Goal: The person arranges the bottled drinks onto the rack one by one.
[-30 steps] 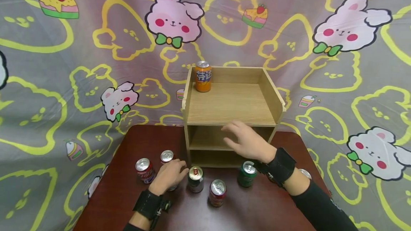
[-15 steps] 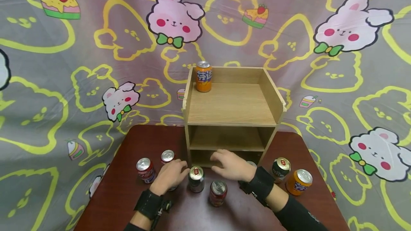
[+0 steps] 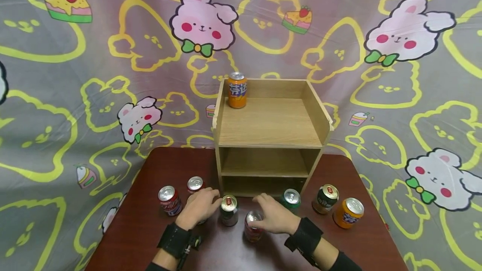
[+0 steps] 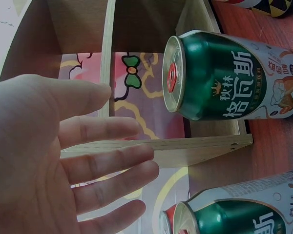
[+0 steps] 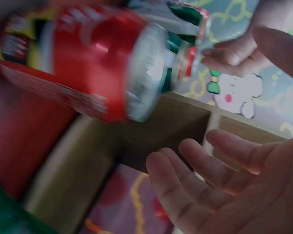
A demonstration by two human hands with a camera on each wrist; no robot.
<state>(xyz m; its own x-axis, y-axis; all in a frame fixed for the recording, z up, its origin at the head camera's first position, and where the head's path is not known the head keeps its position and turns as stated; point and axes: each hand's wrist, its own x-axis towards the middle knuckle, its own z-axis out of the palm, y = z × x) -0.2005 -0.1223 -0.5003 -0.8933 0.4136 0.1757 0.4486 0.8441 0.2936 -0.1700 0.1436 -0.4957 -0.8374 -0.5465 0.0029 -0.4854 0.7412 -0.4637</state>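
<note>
My right hand (image 3: 276, 216) is over the table beside a red soda can (image 3: 253, 230), its thumb overlapping the can's top in the head view. The right wrist view shows that red can (image 5: 95, 61) lying across the upper left, blurred, apart from the spread, slightly bent fingers. My left hand (image 3: 199, 208) hovers over another can, mostly hidden beneath it. Just right of it stands a green-and-white can (image 3: 229, 211) with a gold lid. In the left wrist view the left hand (image 4: 88, 161) has loose, straight fingers, with that kind of can (image 4: 244, 78) beyond the fingertips.
Two red cans (image 3: 169, 200) stand left of the left hand. To the right are a green can (image 3: 291, 201), a dark gold-lidded can (image 3: 325, 199) and an orange can (image 3: 348, 213). Behind stands a wooden shelf (image 3: 269, 124), an orange can (image 3: 237, 91) on top.
My right hand has come down from in front of the shelf and toward the person, to the red can in the middle. The left hand has stayed in place.
</note>
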